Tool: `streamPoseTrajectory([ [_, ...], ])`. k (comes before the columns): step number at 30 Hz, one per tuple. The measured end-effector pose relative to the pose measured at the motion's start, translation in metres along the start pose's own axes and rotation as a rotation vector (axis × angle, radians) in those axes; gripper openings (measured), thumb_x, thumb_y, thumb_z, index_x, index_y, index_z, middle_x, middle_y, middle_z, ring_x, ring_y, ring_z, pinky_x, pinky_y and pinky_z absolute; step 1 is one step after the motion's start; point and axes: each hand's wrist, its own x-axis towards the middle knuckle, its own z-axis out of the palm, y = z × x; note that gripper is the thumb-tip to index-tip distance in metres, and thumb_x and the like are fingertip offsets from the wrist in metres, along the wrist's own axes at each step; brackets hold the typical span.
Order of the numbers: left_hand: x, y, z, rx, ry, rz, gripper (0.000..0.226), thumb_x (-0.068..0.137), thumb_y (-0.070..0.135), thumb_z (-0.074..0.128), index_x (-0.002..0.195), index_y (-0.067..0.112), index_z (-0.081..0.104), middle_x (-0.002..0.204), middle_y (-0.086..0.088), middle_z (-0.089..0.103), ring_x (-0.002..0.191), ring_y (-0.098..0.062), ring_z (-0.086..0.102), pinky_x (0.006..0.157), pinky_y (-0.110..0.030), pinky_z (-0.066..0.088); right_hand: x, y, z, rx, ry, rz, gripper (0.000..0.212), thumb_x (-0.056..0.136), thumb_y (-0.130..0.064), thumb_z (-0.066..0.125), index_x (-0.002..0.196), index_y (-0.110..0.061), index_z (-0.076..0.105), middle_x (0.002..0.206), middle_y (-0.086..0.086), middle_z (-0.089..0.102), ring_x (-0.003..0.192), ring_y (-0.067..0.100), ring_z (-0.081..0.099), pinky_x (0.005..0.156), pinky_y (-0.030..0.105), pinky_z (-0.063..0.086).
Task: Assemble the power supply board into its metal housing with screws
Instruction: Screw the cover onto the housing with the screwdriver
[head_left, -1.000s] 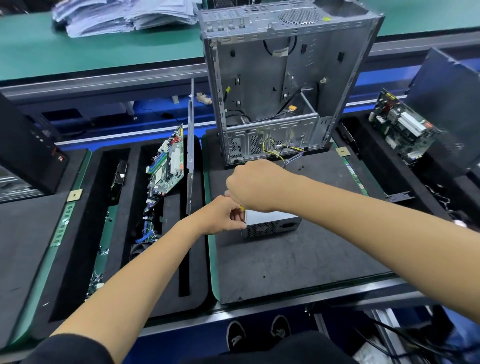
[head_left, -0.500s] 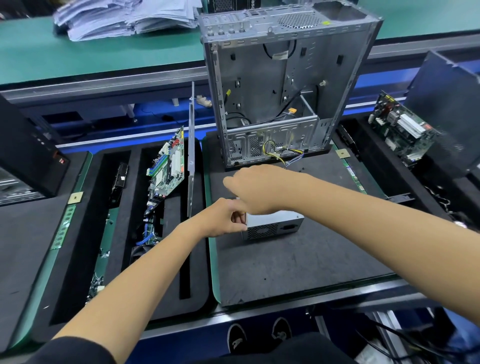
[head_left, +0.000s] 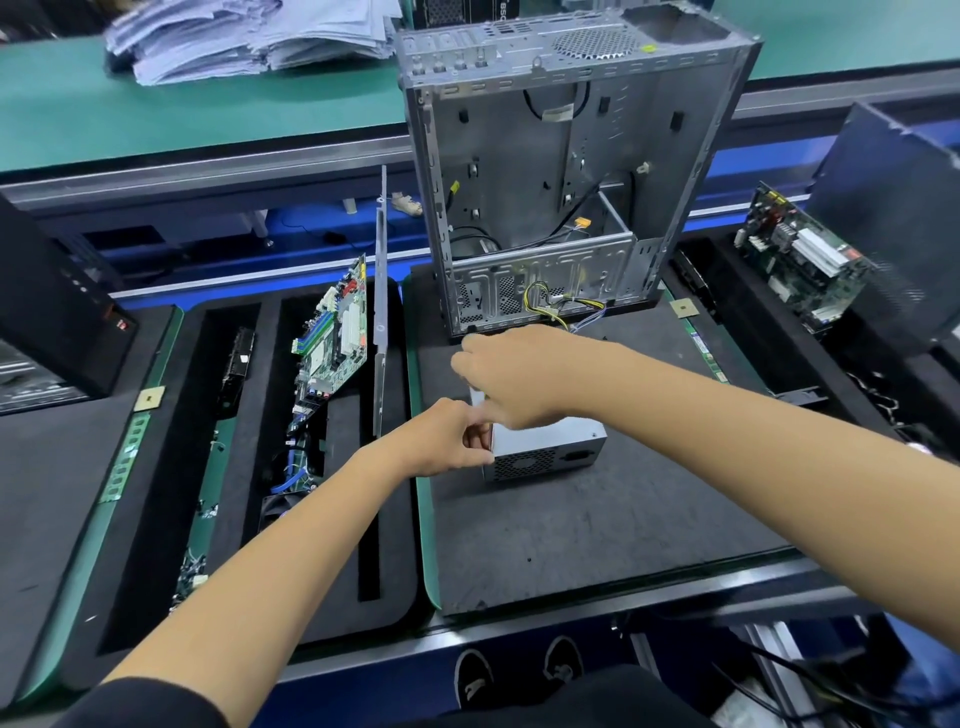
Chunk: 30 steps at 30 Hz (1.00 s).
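Both hands have drifted slightly toward the tall metal case (head_left: 566, 171), the left hand (head_left: 447, 439) pinching the near-left corner of the power supply box (head_left: 545, 447) on the black mat (head_left: 597, 530), the right hand (head_left: 519, 379) loosely curled above it, apparently readying it for lifting into the case.

A green bench (head_left: 78, 119) runs across the back, a stack of papers (head_left: 249, 36) on it; nearer, a blue rail (head_left: 291, 244) fronts black foam trays (head_left: 130, 519) edged in green; shoes (head_left: 519, 675) on the floor below; even light.
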Motion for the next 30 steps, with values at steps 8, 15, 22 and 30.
streamPoseTrajectory([
  [8,0.001,-0.001,0.002,-0.025,-0.006,-0.032,0.011,0.081,0.017,0.068,0.077,0.020,0.059,0.071,0.008,0.057,0.069,-0.002,0.053,0.069,-0.020,0.047,0.000,-0.005,-0.006,0.023,0.040,-0.037,0.010,0.095,-0.019,0.050,0.098,-0.012,0.056,0.094,0.006,0.050,0.079,0.024,0.048,0.058,0.028,0.030],
  [15,0.000,0.001,0.003,-0.047,-0.001,-0.030,0.015,0.081,0.013,0.068,0.072,0.020,0.058,0.070,0.008,0.058,0.061,0.003,0.052,0.063,-0.010,0.041,-0.003,0.001,0.000,0.084,-0.026,-0.068,0.014,0.090,-0.018,0.052,0.102,-0.014,0.046,0.107,0.004,0.044,0.072,0.023,0.048,0.053,0.029,0.029],
  [22,0.001,0.001,0.005,-0.030,0.020,-0.054,0.030,0.082,0.014,0.069,0.063,0.028,0.050,0.071,0.008,0.055,0.058,0.006,0.051,0.058,-0.006,0.040,-0.002,0.000,-0.003,-0.030,0.105,0.003,0.025,0.098,-0.032,0.043,0.083,-0.013,0.050,0.074,0.004,0.045,0.072,0.028,0.048,0.049,0.029,0.025],
  [30,0.000,0.002,0.004,-0.074,0.029,-0.068,0.036,0.080,0.010,0.069,0.057,0.029,0.048,0.047,0.024,0.051,0.048,0.008,0.047,0.052,-0.004,0.034,-0.005,0.005,-0.001,0.134,0.025,-0.108,0.018,0.081,-0.006,0.056,0.093,-0.017,0.048,0.099,-0.002,0.047,0.076,0.019,0.049,0.047,0.026,0.020],
])
